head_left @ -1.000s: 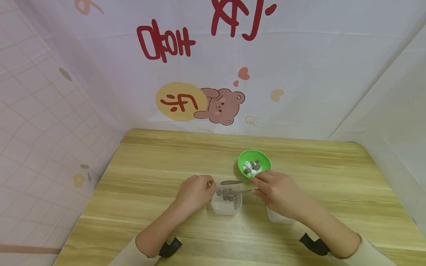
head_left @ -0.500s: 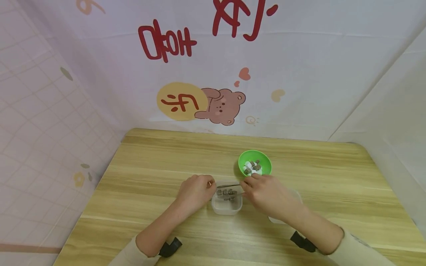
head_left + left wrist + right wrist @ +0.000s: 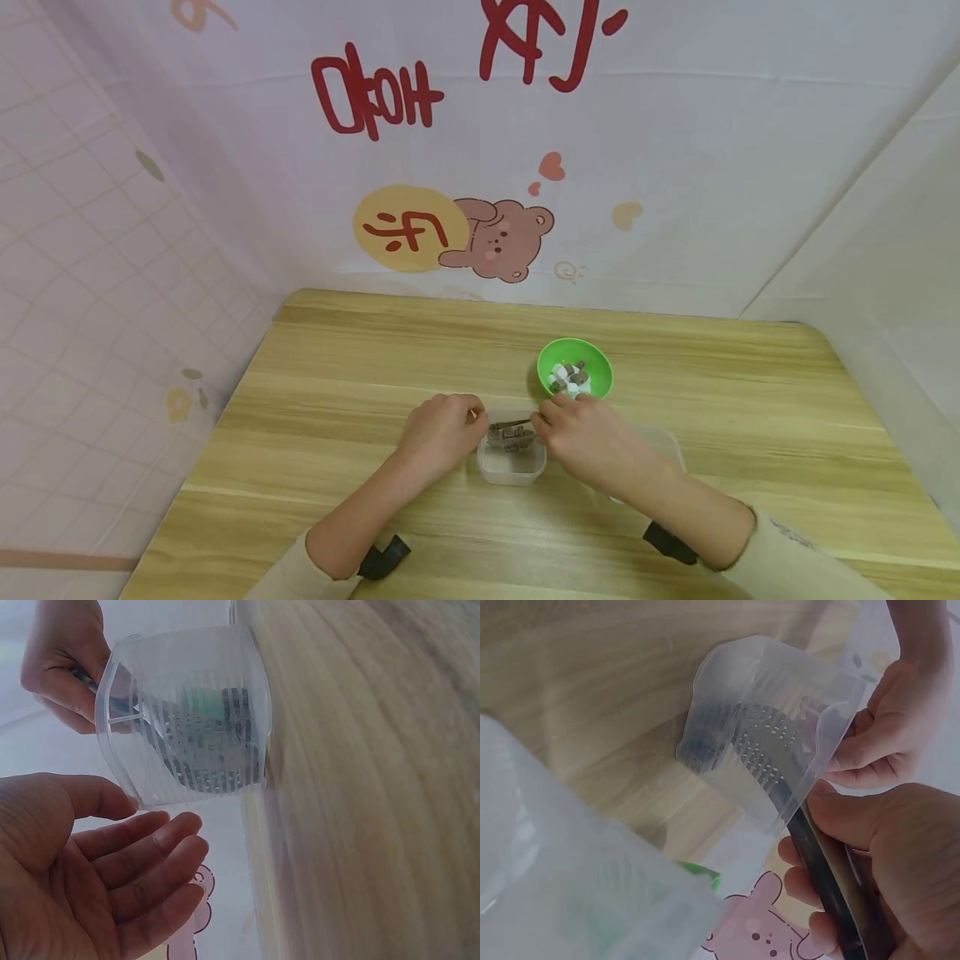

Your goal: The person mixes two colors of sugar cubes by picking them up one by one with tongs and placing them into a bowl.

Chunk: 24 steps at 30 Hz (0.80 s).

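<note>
My left hand [image 3: 442,433] pinches the near-left rim of a clear plastic box [image 3: 512,477] between thumb and forefinger; its other fingers are spread out in the left wrist view. Inside the box lie several small brown-grey cubes [image 3: 513,447]. My right hand [image 3: 581,433] grips a pair of metal tongs [image 3: 826,881] by the handles. Their perforated ends [image 3: 763,739] reach down into the box around the cubes. Whether a cube is clamped between them I cannot tell.
Behind the right hand stands a green bowl [image 3: 551,350] with white and brown cubes. A second clear plastic container [image 3: 667,442], partly hidden under the right forearm, sits to the right on the wooden table [image 3: 390,350]. A printed white backdrop [image 3: 675,167] rises behind.
The right hand has moved left from beside the bowl, and the tongs have gone from above the box down among the cubes, drawing closer together. The left hand has stayed put.
</note>
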Each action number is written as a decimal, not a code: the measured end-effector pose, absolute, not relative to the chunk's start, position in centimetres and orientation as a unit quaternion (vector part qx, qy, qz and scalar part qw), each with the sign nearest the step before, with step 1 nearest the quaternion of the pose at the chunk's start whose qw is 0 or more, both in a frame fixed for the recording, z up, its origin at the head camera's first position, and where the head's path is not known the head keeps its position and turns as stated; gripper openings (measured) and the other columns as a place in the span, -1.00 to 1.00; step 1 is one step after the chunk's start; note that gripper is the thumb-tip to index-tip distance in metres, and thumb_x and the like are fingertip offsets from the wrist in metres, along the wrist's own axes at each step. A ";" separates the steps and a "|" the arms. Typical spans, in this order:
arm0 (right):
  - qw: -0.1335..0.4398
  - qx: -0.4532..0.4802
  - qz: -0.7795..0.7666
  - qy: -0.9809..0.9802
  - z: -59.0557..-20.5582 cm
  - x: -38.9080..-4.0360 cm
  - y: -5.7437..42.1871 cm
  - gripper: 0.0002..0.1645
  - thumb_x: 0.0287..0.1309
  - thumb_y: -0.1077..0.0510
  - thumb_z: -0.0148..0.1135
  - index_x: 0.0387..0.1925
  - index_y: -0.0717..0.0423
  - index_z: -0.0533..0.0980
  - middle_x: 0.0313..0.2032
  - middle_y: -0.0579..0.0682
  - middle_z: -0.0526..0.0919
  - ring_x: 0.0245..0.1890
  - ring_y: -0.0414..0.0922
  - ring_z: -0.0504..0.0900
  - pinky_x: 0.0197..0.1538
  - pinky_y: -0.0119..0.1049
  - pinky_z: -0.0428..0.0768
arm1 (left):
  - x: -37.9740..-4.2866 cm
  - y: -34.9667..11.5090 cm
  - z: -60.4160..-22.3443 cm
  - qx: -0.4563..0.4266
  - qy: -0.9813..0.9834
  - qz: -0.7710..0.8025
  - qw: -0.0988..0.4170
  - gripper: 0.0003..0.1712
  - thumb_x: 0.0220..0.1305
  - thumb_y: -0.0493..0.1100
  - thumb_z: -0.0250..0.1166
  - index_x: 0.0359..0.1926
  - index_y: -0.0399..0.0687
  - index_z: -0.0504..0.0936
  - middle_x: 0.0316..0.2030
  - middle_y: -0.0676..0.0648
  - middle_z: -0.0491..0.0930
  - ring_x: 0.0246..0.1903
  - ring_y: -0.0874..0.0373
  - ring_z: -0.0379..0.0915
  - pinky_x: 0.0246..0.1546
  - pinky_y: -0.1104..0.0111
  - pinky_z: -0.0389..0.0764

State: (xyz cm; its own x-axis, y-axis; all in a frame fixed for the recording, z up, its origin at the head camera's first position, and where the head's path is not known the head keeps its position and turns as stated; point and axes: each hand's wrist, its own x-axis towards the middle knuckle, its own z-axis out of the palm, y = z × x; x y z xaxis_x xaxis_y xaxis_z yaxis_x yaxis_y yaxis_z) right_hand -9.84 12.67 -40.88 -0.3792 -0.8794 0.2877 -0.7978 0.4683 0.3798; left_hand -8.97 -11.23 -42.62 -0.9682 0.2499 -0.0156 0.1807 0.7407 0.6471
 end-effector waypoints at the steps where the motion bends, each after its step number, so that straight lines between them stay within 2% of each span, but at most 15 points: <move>1: 0.230 0.509 -0.090 -0.825 -40.9 -9.8 12.6 -0.78 0.11 0.12 0.55 -0.43 0.11 0.62 -0.49 -0.09 0.55 -0.48 -0.16 0.53 -0.47 -0.35 0.50 | -9.0 -11.2 -42.6 0.116 0.931 0.342 0.052 -0.81 0.41 -0.16 0.23 -0.25 -0.07 0.77 -0.69 0.15 0.48 -0.73 0.27 0.24 -0.63 0.29 0.33; 11: 0.226 0.504 -0.042 -0.832 -40.7 -9.9 13.1 -0.67 -0.01 0.02 0.65 -0.35 0.13 0.68 -0.45 -0.08 0.60 -0.46 -0.16 0.57 -0.40 -0.34 0.57 | -9.0 -11.2 -42.5 0.110 0.934 0.335 0.055 -0.81 0.42 -0.15 0.23 -0.23 -0.06 0.77 -0.66 0.15 0.51 -0.71 0.24 0.29 -0.60 0.27 0.37; 24: 0.237 0.485 0.113 -0.834 -39.8 -10.2 16.5 -0.65 -0.10 0.21 0.65 -0.23 0.16 0.70 -0.37 -0.09 0.67 -0.46 -0.19 0.62 -0.42 -0.31 0.62 | -9.0 -11.1 -42.5 0.109 0.935 0.334 0.051 -0.81 0.41 -0.15 0.24 -0.24 -0.06 0.77 -0.65 0.15 0.51 -0.69 0.23 0.29 -0.56 0.25 0.36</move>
